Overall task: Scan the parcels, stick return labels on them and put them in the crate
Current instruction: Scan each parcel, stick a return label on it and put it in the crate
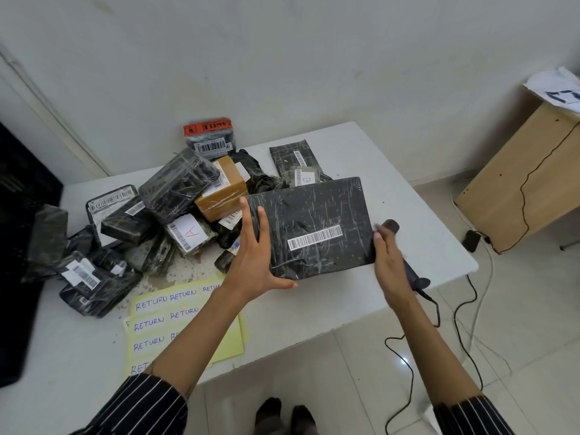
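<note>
Now, white table, white wall, parcel pile beside our left hand, gripping a flat black parcel, our right hand at its other edge, hold unclear

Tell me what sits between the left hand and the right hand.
Head view: a flat black parcel with a barcode label fills the gap, the left hand gripping its left edge and the right hand at its right edge.

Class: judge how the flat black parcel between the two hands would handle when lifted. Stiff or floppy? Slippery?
The flat black parcel is probably stiff: with the left hand and right hand only at its side edges, it shows no sag. Its glossy tape wrap likely makes it slippery.
</note>
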Demonstrator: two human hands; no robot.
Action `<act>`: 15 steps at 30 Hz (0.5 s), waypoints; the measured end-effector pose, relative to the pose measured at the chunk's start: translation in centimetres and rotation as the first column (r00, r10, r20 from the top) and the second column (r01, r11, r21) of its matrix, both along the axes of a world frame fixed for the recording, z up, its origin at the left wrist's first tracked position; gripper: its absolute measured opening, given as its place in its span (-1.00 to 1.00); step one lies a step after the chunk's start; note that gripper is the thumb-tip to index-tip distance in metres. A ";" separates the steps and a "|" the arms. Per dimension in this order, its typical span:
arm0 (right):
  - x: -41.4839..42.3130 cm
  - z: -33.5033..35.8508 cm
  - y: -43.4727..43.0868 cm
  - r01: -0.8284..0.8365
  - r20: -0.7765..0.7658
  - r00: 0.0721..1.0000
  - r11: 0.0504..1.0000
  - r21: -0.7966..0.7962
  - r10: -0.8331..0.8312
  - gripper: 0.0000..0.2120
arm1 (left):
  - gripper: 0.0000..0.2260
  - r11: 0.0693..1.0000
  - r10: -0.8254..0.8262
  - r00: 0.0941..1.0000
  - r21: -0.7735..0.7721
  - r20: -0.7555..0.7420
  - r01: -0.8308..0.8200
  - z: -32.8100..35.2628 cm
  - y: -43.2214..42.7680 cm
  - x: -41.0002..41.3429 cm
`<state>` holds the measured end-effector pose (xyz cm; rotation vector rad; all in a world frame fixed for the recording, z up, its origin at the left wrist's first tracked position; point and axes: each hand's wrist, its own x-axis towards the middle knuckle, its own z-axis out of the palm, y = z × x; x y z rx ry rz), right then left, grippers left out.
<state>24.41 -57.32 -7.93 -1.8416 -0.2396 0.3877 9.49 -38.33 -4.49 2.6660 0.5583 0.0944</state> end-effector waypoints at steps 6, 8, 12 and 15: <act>-2.8 2.1 -0.8 -0.004 0.029 1.000 0.997 0.071 0.002 -0.72 | 0.22 0.996 -0.021 0.999 -0.087 0.048 0.025 1.6 -1.3 -1.7; -3.1 2.6 -1.8 0.016 0.072 0.997 0.999 0.030 -0.018 -0.75 | 0.18 0.993 -0.016 0.999 -0.113 0.044 0.021 2.2 -2.2 -2.6; -2.5 3.1 -1.7 0.017 0.165 0.986 0.994 -0.106 0.000 -0.80 | 0.12 0.971 0.059 0.997 -0.230 -0.049 -0.069 2.1 -3.1 -3.1; -1.2 2.6 -0.6 0.006 0.199 0.980 0.983 -0.182 0.031 -0.78 | 0.10 0.959 0.075 0.994 -0.268 -0.074 -0.092 1.2 -3.1 -2.5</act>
